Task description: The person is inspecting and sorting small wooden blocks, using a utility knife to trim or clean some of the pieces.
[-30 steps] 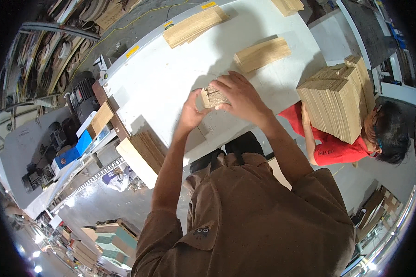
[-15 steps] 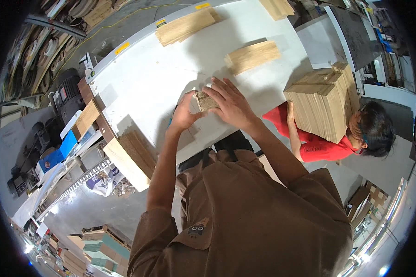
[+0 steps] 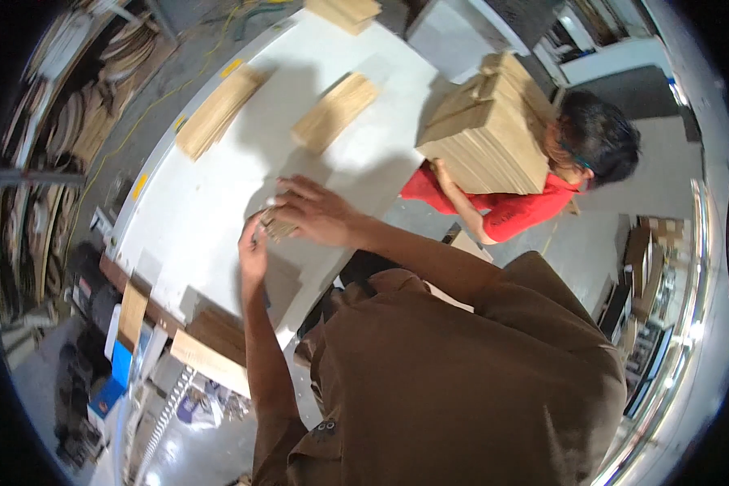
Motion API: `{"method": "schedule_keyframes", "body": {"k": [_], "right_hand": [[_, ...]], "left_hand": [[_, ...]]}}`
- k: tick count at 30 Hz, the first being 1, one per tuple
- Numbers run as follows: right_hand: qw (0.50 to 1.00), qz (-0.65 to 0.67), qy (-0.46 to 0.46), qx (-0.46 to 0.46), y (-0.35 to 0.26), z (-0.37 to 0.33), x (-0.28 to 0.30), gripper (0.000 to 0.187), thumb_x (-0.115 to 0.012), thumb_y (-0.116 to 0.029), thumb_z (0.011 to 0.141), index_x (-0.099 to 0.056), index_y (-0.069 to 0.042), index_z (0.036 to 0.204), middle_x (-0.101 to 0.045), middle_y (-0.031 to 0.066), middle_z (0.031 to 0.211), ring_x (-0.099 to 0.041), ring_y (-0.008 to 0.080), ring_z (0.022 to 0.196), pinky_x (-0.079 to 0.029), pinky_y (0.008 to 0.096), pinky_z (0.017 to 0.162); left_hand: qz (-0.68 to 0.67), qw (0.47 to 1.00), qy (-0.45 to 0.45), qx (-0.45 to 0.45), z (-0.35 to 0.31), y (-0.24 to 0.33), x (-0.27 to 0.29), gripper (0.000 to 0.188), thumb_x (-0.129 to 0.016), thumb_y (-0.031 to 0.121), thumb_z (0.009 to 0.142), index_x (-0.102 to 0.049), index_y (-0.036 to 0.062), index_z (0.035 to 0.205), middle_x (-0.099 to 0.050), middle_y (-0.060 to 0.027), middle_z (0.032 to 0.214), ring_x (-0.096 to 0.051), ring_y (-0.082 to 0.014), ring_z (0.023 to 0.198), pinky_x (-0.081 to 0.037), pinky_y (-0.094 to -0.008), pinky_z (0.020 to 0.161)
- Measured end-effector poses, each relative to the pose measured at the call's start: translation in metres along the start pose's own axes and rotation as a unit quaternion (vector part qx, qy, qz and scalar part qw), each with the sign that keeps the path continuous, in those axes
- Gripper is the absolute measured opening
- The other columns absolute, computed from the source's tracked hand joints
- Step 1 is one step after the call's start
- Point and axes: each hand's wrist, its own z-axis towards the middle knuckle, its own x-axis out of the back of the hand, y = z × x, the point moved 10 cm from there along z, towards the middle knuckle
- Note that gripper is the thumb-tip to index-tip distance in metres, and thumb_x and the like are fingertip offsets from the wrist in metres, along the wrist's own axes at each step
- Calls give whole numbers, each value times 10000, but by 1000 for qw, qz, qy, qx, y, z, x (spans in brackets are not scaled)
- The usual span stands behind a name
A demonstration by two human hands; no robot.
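Observation:
Both my hands are together over the white tabletop (image 3: 211,190), around a small bundle of thin wood pieces (image 3: 279,227). My left hand (image 3: 253,249) is closed along its left side. From the right, my right hand (image 3: 320,214) grips it with bent fingers. Motion blurs the fingertips, and much of the bundle is hidden by the hands. Beyond them lies a short stack of wood strips (image 3: 334,112). A longer stack of wood strips (image 3: 220,112) rests by the table's far left edge.
To the right, a person in a red shirt (image 3: 526,212) carries a tall stack of wood boards (image 3: 486,138) beside the table. Another wood stack (image 3: 344,11) sits at the table's far end. Wood panels (image 3: 211,356) stand at the near left corner. Shelves of curved pieces (image 3: 69,130) line the left.
My view has turned, so the table and the person with the boards appear further left and tilted. Both hands stay at the small bundle, which has turned between them.

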Motion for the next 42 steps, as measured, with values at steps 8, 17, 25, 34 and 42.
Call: {"method": "schedule_keyframes", "body": {"k": [8,17,25,34,42], "right_hand": [[1000,11,-8,-27,8,-3,-7,556,-851,-314,872,-604,-135,1337,-550,52,1532,-346,304,1598,-279,511,1341],[999,34,-13,-21,9,1,-25,693,-844,-290,886,-550,-124,1491,-516,70,1590,-344,313,1603,-283,534,1335],[998,24,-38,-42,9,-6,-9,700,-831,-280,901,-532,-117,1512,-501,98,1623,-352,328,1603,-267,528,1340],[999,13,-33,-40,1,-1,-3,703,-833,-257,898,-528,-99,1512,-476,114,1652,-348,361,1601,-287,521,1333],[998,23,-43,-32,5,1,-3,647,-843,-253,880,-551,-56,1423,-429,133,1681,-324,401,1605,-287,563,1319]], "left_hand": [[-58,998,-27,24,8,-14,-10,344,-520,79,1139,-626,-22,1450,-681,-74,1361,-618,-179,1243,-457,-335,1123],[-48,999,2,7,16,-38,6,335,-532,134,1150,-642,-29,1422,-700,-85,1326,-630,-177,1213,-482,-338,1095],[-62,998,21,25,17,-25,-15,424,-556,243,1161,-601,-6,1501,-673,-114,1412,-597,-205,1297,-442,-369,1162],[103,994,27,-7,16,5,-8,466,-592,254,1135,-559,37,1545,-633,-198,1488,-578,-343,1406,-433,-426,1197],[246,968,38,-25,30,26,-11,371,-632,169,1086,-608,95,1449,-694,-225,1336,-669,-453,1197,-554,-502,1015]]}}
